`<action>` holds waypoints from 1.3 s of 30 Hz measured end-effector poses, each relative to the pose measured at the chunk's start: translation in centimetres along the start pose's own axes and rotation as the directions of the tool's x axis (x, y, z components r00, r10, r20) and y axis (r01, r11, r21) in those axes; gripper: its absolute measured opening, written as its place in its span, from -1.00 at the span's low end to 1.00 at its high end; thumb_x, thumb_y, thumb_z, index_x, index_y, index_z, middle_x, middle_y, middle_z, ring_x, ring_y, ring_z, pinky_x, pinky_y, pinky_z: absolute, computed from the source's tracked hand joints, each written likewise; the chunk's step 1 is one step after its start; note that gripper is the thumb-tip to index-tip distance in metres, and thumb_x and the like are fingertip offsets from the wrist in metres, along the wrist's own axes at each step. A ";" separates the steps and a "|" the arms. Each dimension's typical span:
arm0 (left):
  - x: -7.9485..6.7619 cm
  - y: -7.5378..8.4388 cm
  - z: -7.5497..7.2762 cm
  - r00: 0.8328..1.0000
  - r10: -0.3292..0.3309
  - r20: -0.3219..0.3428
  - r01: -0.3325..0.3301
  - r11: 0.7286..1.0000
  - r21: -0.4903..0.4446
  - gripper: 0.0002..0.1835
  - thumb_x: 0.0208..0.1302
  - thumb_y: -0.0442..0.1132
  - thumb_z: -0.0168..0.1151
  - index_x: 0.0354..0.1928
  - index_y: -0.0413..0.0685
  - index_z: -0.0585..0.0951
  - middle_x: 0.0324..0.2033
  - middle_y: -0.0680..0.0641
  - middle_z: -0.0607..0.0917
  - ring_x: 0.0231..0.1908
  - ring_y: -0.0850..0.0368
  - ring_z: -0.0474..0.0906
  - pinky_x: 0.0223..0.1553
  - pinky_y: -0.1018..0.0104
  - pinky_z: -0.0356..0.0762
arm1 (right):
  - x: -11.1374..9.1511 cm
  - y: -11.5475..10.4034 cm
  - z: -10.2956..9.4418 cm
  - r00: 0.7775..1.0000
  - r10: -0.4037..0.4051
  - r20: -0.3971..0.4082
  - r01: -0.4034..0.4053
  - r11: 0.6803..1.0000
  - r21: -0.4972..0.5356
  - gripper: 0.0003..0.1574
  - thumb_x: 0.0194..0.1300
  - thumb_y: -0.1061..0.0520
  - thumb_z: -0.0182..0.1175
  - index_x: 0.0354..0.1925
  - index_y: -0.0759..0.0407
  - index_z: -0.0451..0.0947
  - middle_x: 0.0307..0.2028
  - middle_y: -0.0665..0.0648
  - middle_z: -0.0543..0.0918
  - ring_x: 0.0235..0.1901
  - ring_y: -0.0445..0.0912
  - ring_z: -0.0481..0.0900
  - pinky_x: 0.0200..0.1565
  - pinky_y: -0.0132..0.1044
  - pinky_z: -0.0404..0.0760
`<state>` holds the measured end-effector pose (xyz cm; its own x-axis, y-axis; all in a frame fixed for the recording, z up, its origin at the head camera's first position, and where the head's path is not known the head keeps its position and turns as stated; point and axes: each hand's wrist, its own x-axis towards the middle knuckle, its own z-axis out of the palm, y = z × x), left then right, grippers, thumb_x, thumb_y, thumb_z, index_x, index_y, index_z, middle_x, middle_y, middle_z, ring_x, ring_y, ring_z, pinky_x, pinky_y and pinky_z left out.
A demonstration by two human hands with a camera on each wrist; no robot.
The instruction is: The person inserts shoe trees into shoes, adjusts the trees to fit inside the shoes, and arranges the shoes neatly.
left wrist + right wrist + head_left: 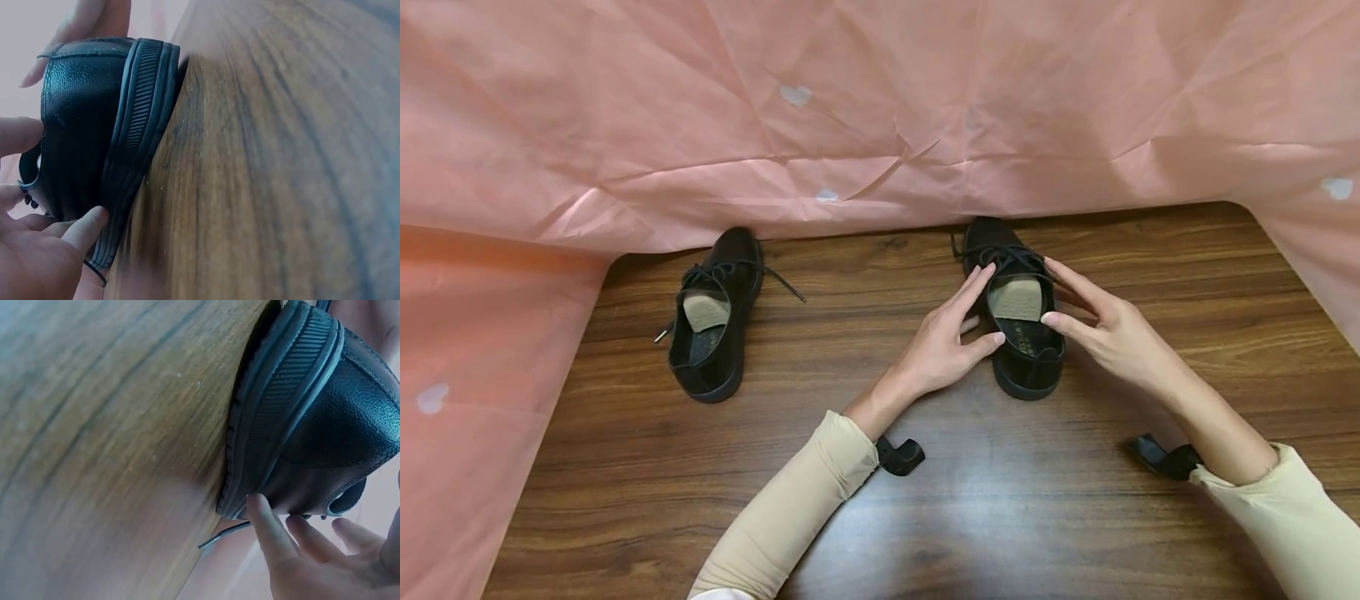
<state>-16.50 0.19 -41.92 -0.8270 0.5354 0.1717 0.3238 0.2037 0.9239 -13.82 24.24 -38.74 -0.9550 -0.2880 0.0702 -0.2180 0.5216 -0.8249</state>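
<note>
A black lace-up shoe (1028,379) stands on the wooden surface, toe towards the pink cloth, its laces (1007,254) tied in a bow. My left hand (942,343) lies along its left side, fingers extended towards the laces and thumb at the opening. On the other side my right hand (1108,329) has its thumb tip at the rim and fingers beside the upper. The left wrist view shows a fingertip (94,219) low by the sole. In the right wrist view, fingers (275,540) lie against the side. A beige tongue lining (1018,298) shows inside.
The matching black shoe (715,379) stands to the left, its laces also tied, one end trailing right. Pink cloth (880,117) with pale hearts hangs behind and at both sides. Black wrist mounts (901,457) stick out from the sleeves over the brown wooden surface (625,483).
</note>
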 end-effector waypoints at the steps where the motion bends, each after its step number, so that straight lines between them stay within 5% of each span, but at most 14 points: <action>1: 0.0 0.0 0.0 1.000 0.000 -0.001 0.000 1.000 -0.005 -0.10 0.32 -0.35 0.30 0.58 0.23 0.07 0.55 -0.04 0.01 0.41 0.21 0.18 0.23 0.32 0.44 | 0.0 0.0 0.0 1.000 -0.003 0.006 0.003 1.000 0.008 -0.12 0.42 0.22 0.19 0.55 -0.16 0.08 0.44 0.23 0.28 0.33 0.24 0.33 0.05 -0.70 0.39; 10: -0.8 0.2 -0.1 1.000 0.003 0.015 -0.003 1.000 -0.017 -0.10 0.32 -0.36 0.29 0.58 0.17 0.05 0.55 0.01 0.01 0.42 0.26 0.12 0.21 0.32 0.46 | -0.8 0.4 -0.5 0.992 -0.023 0.125 0.014 0.997 0.073 0.07 0.35 0.27 0.26 0.59 -0.12 -0.09 0.51 0.30 0.10 0.37 0.18 0.27 0.08 -0.67 0.40; 19: -1.4 0.5 -0.2 0.999 -0.009 0.048 0.009 1.000 -0.007 -0.14 0.34 -0.35 0.28 0.57 0.03 0.05 0.55 -0.02 0.00 0.41 0.13 0.22 0.17 0.37 0.49 | -1.4 1.1 -0.6 0.975 -0.054 0.217 0.007 0.977 0.212 0.21 0.24 0.40 0.31 0.60 -0.04 -0.16 0.44 0.52 0.09 0.16 -0.32 0.47 0.04 -0.54 0.53; 30: -0.8 0.3 0.0 0.999 -0.041 0.033 0.038 0.995 0.093 -0.02 0.22 -0.25 0.43 0.57 -0.07 0.04 0.54 -0.11 0.06 0.33 0.08 0.37 0.13 0.45 0.49 | -1.0 1.8 -0.3 0.958 -0.042 0.283 -0.023 0.974 0.225 0.41 0.16 0.38 0.39 0.60 -0.19 -0.31 0.52 0.41 -0.07 0.28 -0.09 0.37 0.10 -0.54 0.48; 39: -0.6 -0.1 0.5 0.997 -0.059 0.043 0.063 0.993 -0.099 0.11 0.12 -0.28 0.51 0.58 0.01 -0.01 0.55 -0.03 0.01 0.34 0.13 0.34 0.05 0.36 0.59 | -0.9 1.7 0.2 0.971 -0.033 0.238 -0.017 0.978 0.207 0.42 0.12 0.37 0.43 0.60 -0.12 -0.27 0.49 0.44 0.04 0.21 0.32 0.41 0.02 -0.50 0.56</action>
<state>-15.81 0.29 -42.27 -0.8241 0.5572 0.1018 0.2239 0.1553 0.9622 -13.33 25.18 -40.35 -0.8720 -0.4880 -0.0379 -0.1550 0.3487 -0.9243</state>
